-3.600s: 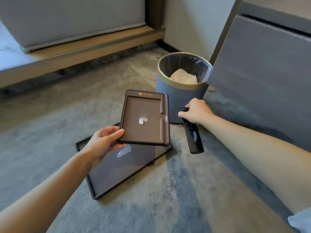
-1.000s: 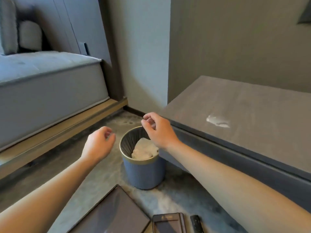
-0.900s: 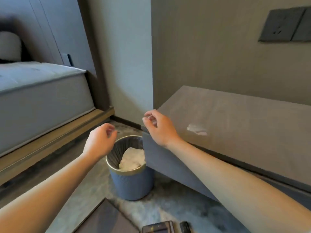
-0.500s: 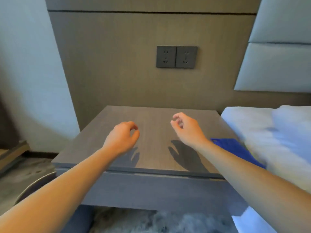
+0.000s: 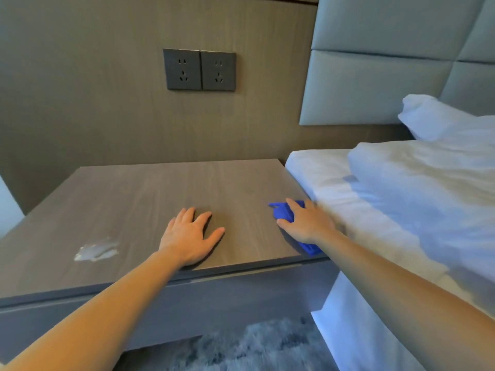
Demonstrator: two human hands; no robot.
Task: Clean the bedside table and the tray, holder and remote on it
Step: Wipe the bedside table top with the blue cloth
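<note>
Fingers of your left hand now lie straight and flat on the bedside table. Those of your right hand cover the blue cloth by the bed, gripping or not I cannot tell. Both hovered curled before. Wiping can begin; the white smear sits front-left.

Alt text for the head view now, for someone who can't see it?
A person's right hand rests on a blue cloth at the right edge of the bedside table, beside a white bed; the left hand lies flat on the top, near a whitish smear.

L hand flat, fingers spread; R hand palm down, fingers seemingly straight.
</note>
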